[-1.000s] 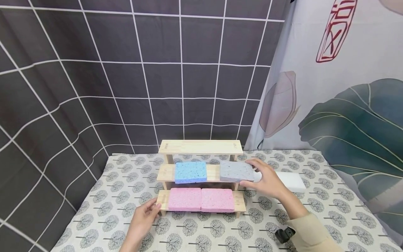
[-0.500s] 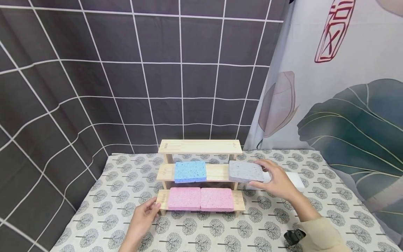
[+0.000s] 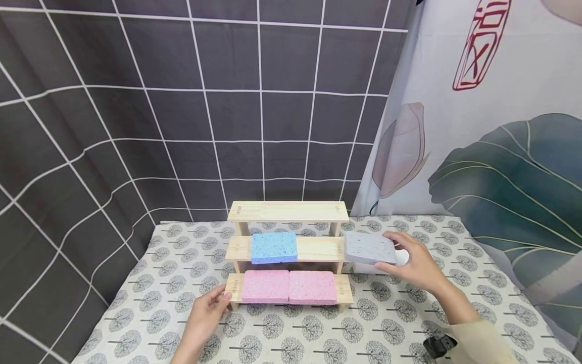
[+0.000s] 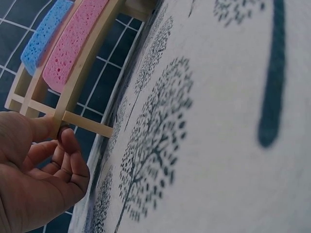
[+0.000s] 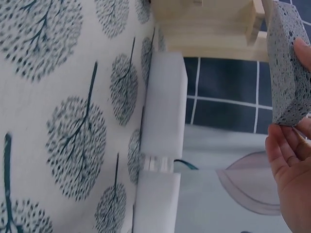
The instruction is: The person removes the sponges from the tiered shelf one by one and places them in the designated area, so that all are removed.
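Note:
My right hand (image 3: 416,263) grips a grey sponge (image 3: 369,247) by its right side, fingers at the far edge and thumb at the near one. The sponge hangs just past the right end of the middle step of a three-step wooden shelf (image 3: 288,211). With thumb and fingers, my left hand (image 3: 204,313) pinches the left end of the lowest step, as the left wrist view shows too. A blue sponge (image 3: 274,246) lies left of centre on the middle step. Two pink sponges, one on the left (image 3: 265,286) and one on the right (image 3: 312,287), sit side by side on the lowest step.
Two white blocks, one nearer the shelf (image 5: 164,97) and one farther off (image 5: 155,204), lie on the table right of it, mostly hidden behind my right hand in the head view. A tree-print cloth (image 3: 254,338) covers the table. Dark grid curtain (image 3: 232,116) hangs behind.
My right hand has carried the grey sponge to the right, from over the middle step to beyond its right end. The left hand stays at the lowest step.

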`<state>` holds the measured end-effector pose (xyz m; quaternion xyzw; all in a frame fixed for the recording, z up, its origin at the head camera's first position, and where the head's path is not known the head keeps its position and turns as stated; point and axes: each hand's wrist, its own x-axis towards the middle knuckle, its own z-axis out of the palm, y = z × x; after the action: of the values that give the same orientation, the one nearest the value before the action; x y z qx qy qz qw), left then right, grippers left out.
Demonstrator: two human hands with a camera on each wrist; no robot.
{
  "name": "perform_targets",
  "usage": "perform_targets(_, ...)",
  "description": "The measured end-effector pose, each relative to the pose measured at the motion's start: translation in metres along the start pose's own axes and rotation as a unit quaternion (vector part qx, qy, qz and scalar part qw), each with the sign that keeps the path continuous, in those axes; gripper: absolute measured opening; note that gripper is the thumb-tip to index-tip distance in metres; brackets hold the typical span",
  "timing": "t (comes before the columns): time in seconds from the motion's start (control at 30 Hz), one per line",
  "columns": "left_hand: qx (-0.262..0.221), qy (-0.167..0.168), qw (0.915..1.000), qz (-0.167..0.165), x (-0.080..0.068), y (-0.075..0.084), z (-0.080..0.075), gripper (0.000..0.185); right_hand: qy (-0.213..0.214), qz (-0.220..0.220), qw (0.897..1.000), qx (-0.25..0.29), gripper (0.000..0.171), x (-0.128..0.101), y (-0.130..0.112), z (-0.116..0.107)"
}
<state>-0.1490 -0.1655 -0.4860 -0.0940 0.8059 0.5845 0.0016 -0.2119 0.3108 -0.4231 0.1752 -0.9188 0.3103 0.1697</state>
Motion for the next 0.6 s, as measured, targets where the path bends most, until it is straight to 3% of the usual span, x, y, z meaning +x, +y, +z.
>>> perform_targets(0.6, 0.002, 0.003, 1.0000, -0.001, 0.000, 0.000, 0.000, 0.046, -0.024, 0.018, 0.999, -0.016, 0.082, -0.019, 0.027, -0.005)
